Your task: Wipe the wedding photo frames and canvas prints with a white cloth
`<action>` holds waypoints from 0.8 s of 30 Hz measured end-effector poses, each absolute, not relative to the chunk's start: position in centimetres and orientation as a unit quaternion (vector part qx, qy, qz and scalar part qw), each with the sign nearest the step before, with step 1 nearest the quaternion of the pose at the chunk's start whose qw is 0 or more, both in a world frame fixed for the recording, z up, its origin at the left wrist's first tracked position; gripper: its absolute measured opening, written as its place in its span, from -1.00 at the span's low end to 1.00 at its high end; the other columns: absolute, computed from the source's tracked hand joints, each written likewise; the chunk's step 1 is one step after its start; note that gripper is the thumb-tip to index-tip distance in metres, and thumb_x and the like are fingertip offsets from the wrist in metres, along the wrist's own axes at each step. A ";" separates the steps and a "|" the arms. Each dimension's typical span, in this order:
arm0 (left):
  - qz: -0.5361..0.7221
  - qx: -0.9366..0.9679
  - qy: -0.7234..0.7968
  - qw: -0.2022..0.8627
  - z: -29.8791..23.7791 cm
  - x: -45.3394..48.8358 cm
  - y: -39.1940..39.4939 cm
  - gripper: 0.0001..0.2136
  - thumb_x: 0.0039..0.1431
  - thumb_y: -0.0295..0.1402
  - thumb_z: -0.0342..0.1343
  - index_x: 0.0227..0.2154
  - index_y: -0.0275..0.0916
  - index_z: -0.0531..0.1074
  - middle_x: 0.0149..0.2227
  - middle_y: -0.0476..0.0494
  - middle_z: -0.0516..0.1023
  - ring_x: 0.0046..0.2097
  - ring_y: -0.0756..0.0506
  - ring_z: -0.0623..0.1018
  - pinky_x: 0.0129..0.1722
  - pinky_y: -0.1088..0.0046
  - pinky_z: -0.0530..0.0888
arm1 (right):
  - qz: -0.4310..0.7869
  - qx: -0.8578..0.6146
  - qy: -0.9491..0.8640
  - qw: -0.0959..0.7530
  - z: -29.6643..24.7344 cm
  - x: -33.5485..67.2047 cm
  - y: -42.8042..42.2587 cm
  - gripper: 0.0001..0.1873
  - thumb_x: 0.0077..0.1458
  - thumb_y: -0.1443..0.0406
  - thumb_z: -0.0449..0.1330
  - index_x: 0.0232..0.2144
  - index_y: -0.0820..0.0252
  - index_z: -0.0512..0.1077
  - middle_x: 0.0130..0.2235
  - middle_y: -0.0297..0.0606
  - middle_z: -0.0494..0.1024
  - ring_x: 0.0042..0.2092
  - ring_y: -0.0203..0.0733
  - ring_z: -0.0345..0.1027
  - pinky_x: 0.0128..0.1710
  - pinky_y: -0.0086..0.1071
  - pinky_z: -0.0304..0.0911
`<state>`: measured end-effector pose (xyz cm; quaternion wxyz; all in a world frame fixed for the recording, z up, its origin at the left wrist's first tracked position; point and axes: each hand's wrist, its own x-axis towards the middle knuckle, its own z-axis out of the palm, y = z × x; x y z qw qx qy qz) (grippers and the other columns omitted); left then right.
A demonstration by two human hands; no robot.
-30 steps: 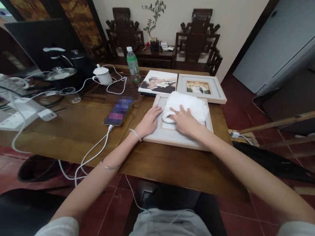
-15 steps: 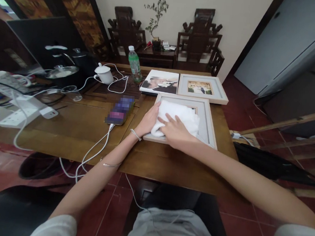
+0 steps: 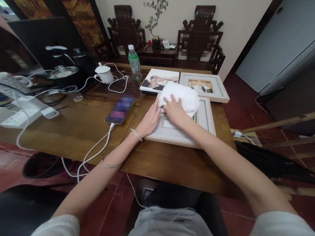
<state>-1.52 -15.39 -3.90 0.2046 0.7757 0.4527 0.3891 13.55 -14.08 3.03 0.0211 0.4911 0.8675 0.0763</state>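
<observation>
My right hand (image 3: 175,110) lies with spread fingers on a folded white cloth (image 3: 180,94), pressing it onto the upper part of a light wooden picture frame (image 3: 212,117). The cloth covers most of the picture, with a small strip of it showing below. Fingers stretched out, my left hand (image 3: 149,121) rests along the frame's left edge, and its fingertips come close to the cloth. Behind stand two more pieces: a white-edged photo panel (image 3: 161,77), partly behind the cloth, and a second wooden frame (image 3: 222,89) with a small photo.
Left of the frame lies a phone (image 3: 121,109) on a white charging cable. Farther back are a green-labelled bottle (image 3: 135,65) and a lidded white cup (image 3: 105,74). A power strip (image 3: 21,114) with cables occupies the table's left side. Wooden poles (image 3: 293,125) stand at the right.
My right hand has slid the white cloth away from me, toward the frame's far edge, baring the lower part of the frame. My left hand stays at the left edge.
</observation>
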 end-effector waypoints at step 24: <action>0.261 0.797 0.489 0.239 -3.5 -2.2 -14.4 -0.38 0.43 -0.02 -0.49 0.30 -0.30 0.14 0.39 -0.25 0.13 0.42 -0.13 0.06 0.40 0.23 0.08 | -0.052 0.414 0.908 0.037 5.7 13.0 -25.3 -0.64 0.06 0.53 0.00 -0.21 0.27 0.54 0.02 0.03 0.52 0.13 0.23 0.23 0.01 0.10 0.14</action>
